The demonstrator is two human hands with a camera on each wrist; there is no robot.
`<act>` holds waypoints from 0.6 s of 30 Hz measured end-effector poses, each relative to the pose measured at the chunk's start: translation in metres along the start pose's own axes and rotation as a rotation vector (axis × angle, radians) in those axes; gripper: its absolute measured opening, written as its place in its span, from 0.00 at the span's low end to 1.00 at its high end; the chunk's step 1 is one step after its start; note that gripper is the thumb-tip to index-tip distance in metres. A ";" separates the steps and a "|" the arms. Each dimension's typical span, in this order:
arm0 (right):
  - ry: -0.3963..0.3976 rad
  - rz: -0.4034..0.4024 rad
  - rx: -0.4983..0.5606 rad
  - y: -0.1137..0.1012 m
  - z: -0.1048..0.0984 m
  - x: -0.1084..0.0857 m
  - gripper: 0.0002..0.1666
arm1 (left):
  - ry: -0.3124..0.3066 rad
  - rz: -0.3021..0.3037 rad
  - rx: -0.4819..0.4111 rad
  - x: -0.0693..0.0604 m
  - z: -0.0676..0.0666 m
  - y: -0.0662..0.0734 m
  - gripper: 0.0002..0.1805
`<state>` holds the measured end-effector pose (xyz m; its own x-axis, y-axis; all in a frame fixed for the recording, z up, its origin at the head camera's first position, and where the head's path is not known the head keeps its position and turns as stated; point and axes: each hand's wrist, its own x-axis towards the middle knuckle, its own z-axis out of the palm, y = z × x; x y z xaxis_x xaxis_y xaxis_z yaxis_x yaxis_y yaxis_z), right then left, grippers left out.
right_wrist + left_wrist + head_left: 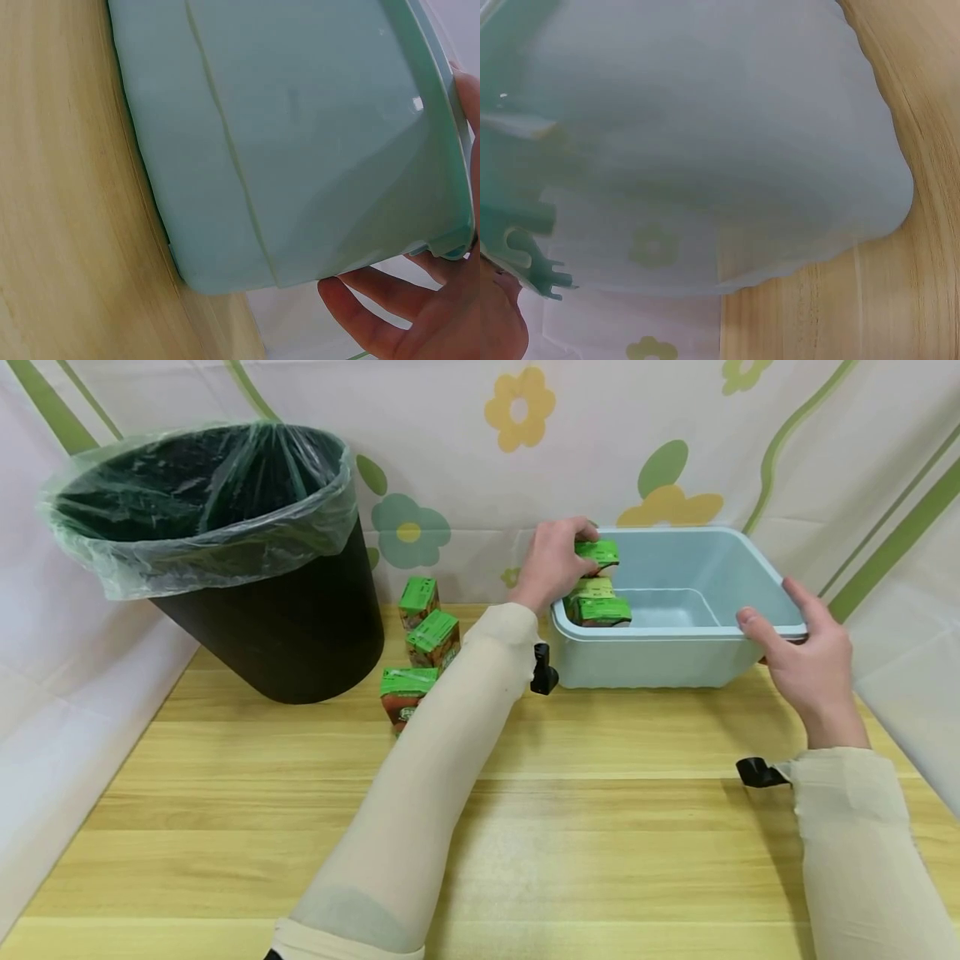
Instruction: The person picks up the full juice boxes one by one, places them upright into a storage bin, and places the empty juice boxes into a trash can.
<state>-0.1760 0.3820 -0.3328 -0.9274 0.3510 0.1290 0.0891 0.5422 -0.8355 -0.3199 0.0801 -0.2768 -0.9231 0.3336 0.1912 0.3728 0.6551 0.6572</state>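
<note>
At the left end of a pale blue plastic bin, my left hand pinches a small green-topped carton just inside the rim. Directly in front of it in the bin sit a yellow-green-topped carton and another green-topped carton. My right hand grips the bin's front right corner, thumb over the rim. In the right wrist view, its fingers reach along the bin's outer wall. The left wrist view shows mostly the bin's outside, with a bit of my left hand at the edge.
Three more small cartons stand left of my left forearm: a back one, a middle one and a front one. A black trash can with a clear liner stands at the left. Behind hangs a flowered curtain.
</note>
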 end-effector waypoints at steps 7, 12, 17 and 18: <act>-0.007 -0.003 0.028 0.001 0.000 0.000 0.48 | 0.016 -0.023 -0.113 -0.003 -0.004 -0.002 0.22; -0.010 0.000 0.028 0.001 0.001 0.001 0.48 | 0.029 -0.018 -0.174 -0.008 -0.006 -0.004 0.22; -0.005 -0.001 0.026 0.001 0.000 0.000 0.48 | 0.063 0.023 -0.213 -0.014 -0.008 -0.006 0.21; -0.006 -0.001 0.028 0.001 0.000 0.000 0.48 | 0.068 0.032 -0.215 -0.016 -0.008 -0.006 0.21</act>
<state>-0.1762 0.3824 -0.3334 -0.9298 0.3456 0.1270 0.0778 0.5214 -0.8498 -0.3086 0.0653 -0.2780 -0.9181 0.3009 0.2581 0.3800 0.4826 0.7891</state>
